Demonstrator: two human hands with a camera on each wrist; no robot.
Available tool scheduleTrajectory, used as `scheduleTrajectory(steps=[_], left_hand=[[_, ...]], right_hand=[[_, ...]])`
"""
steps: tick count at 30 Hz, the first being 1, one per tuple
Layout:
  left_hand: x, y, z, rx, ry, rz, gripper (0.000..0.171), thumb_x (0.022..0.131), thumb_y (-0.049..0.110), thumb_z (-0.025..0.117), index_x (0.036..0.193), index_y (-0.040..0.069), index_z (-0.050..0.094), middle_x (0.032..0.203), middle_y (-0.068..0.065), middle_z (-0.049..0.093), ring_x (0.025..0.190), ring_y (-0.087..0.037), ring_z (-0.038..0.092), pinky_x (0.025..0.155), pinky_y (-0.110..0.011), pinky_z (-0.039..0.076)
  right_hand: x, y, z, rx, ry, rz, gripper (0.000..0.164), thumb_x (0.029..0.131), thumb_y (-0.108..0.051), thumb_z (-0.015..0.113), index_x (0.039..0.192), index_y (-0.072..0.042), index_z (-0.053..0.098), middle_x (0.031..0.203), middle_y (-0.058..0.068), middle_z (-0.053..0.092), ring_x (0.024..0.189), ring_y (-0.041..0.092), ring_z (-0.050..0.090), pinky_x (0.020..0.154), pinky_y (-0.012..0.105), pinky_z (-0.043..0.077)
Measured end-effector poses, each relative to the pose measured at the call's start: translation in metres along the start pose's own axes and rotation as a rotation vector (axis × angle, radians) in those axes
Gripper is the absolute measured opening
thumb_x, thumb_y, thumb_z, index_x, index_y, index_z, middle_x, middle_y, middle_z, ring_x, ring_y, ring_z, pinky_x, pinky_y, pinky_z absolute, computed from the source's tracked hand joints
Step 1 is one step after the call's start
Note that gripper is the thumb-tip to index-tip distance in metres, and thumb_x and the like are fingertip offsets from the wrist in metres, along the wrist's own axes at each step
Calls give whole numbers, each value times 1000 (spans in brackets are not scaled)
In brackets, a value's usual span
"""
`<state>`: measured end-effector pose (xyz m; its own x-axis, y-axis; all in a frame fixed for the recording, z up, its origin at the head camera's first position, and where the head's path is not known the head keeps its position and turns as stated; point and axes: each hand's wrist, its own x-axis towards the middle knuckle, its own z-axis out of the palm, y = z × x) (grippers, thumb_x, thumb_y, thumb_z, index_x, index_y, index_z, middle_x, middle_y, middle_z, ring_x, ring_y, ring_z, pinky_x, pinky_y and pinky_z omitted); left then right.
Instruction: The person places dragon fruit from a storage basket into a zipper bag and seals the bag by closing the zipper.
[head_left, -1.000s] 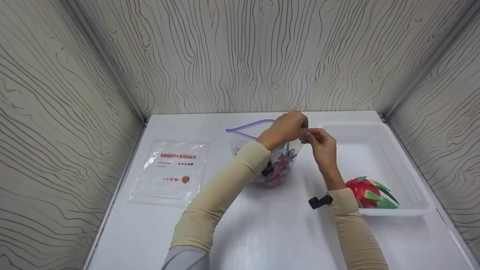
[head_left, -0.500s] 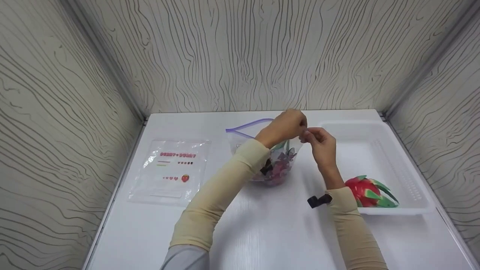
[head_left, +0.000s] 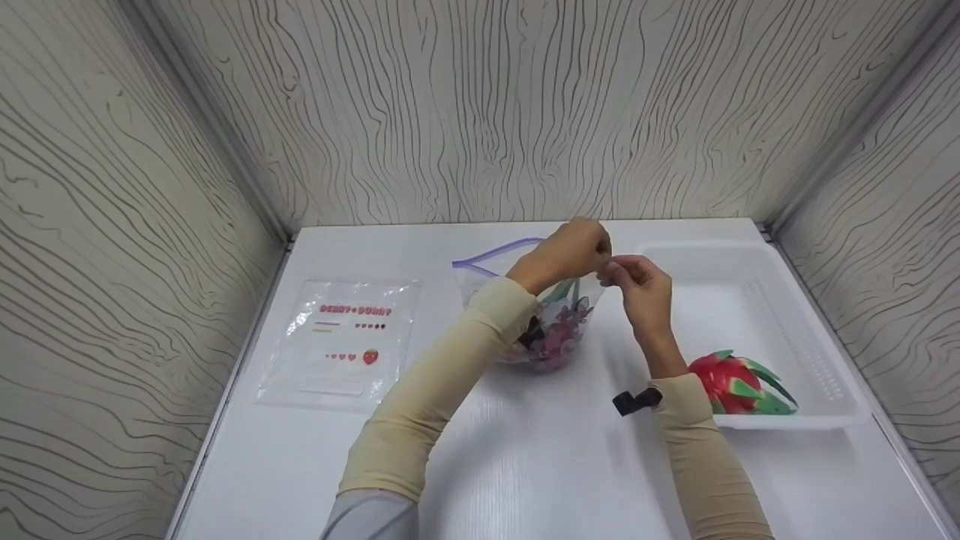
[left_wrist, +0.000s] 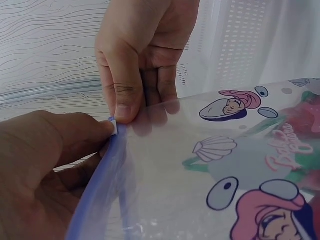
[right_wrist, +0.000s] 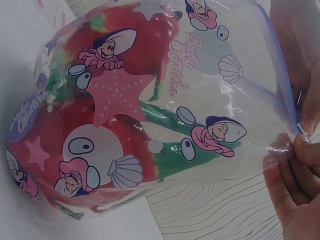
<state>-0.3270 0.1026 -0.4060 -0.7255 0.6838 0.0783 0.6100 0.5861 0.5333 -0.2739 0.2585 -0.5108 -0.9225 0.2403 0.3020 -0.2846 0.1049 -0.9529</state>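
Observation:
A clear zip bag [head_left: 555, 330] with a purple zip strip and printed cartoon characters stands on the table, its mouth partly open. My left hand [head_left: 571, 249] pinches the small white zip slider [left_wrist: 114, 127] near the bag's right corner. Right beside it, my right hand [head_left: 641, 289] pinches that corner between thumb and fingers. Through the printed film, red dragon fruits [right_wrist: 125, 110] with green leaf tips show inside the bag. In the head view my left forearm hides part of the bag.
A white basket [head_left: 814, 330] stands at the right with another red dragon fruit [head_left: 731, 384] in its near-left corner. At the left lies a flat clear bag [head_left: 345, 375] with red printing. Wood-grain panels [head_left: 480, 112] enclose the white table.
My left hand has shifted very slightly left along the zip. My right hand stays almost still at the bag's corner.

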Motion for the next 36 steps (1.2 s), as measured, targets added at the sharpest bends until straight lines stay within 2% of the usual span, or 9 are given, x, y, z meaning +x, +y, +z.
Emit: scheduleTrajectory(steps=[8,13,17,21,23,29,36], left_hand=[[0,-3,-1,-27,-15,-21,18,102,7,65,101,2,82,91,-6,76,69,-9,54,64,-19,45],[-2,-4,-2,-39,-16,-27,18,103,10,67,101,2,83,95,-8,79,70,-10,56,67,-19,49],[-4,-7,-4,-12,-8,-12,16,102,10,68,96,3,81,85,-3,72,68,-9,52,63,-18,44],[-6,-13,-6,3,0,-1,18,99,5,66,83,8,71,74,1,58,63,-8,45,58,-19,36],[-7,-15,-8,-5,0,-5,18,99,5,66,82,9,69,74,1,58,63,-9,45,57,-19,35],[-9,-19,-9,-7,-2,-25,14,101,7,65,99,4,79,87,-2,68,72,-11,54,65,-19,43],[-10,-20,-9,12,-19,-48,15,102,8,65,110,3,77,97,-6,71,80,-14,58,71,-22,49]], right_hand=[[1,0,1,4,15,-13,16,101,-2,69,110,11,71,87,-7,76,81,8,74,78,22,63],[0,1,3,10,29,-17,15,101,-2,70,109,11,71,85,-7,76,79,8,74,77,22,63],[1,3,2,35,44,-10,16,100,-1,70,107,14,69,85,-8,77,80,7,74,76,21,63],[2,4,1,44,53,0,17,100,1,69,108,16,68,85,-8,77,80,7,75,76,21,63],[2,3,0,38,47,6,17,101,0,69,108,15,68,85,-7,77,80,7,75,76,21,63],[3,0,1,24,2,22,20,103,-3,67,115,12,67,94,-3,75,87,8,73,81,22,62],[2,-1,2,-11,-1,36,21,104,-7,67,119,8,68,101,-3,72,92,9,72,83,21,61]])
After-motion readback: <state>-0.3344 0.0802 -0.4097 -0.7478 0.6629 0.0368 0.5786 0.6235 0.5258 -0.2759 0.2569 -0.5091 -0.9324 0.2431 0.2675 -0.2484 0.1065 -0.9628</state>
